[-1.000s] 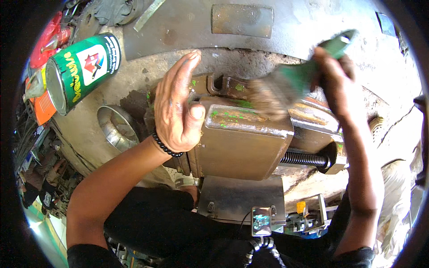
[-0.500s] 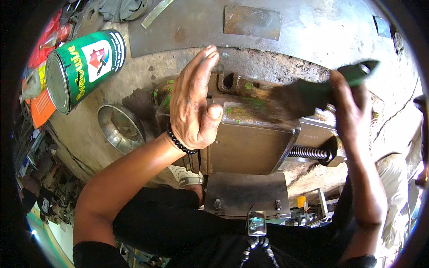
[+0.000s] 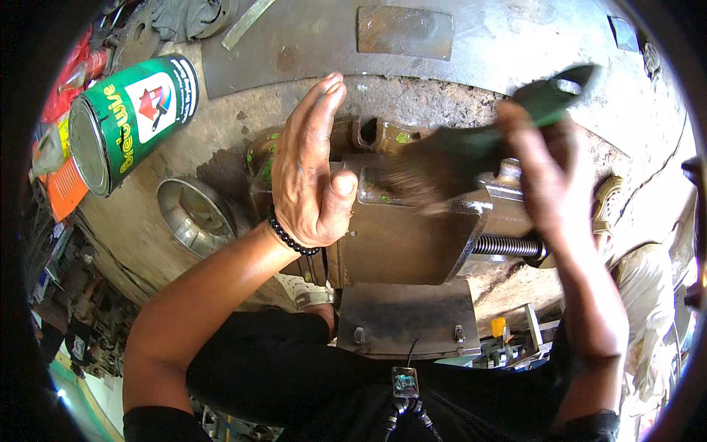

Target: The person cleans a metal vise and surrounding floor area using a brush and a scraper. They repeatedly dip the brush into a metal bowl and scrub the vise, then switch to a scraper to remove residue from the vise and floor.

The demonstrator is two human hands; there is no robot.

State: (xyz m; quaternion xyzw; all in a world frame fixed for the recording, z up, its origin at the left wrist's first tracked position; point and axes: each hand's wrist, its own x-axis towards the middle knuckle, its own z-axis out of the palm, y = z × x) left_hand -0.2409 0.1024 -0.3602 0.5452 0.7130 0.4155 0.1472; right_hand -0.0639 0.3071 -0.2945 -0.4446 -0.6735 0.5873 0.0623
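A large brown metal vise (image 3: pixel 405 247) stands before me, with green flecks on its top and a black threaded screw (image 3: pixel 508 246) at its right. My right hand (image 3: pixel 549 158) is closed round the green handle of a wide brush (image 3: pixel 449 166). The brush is motion-blurred, its brown bristles over the right part of the vise's top. At the vise's left end my left hand (image 3: pixel 309 173) stands edge-on, fingers stretched out and thumb apart, holding nothing. Behind its palm, part of the vise is hidden.
A green paint can (image 3: pixel 121 140) stands at the upper left, beside an orange plastic piece (image 3: pixel 66 190). Nearer lies a round metal ring (image 3: pixel 195 215). A thin metal sheet (image 3: pixel 294 33) with a rusty plate (image 3: pixel 405 32) covers the far side. Below the vise sits a dark metal box (image 3: pixel 409 317).
My right hand and the brush have swept left along the top of the vise. Fewer green flecks show there now. My left hand keeps its pose; the whole view has shifted slightly.
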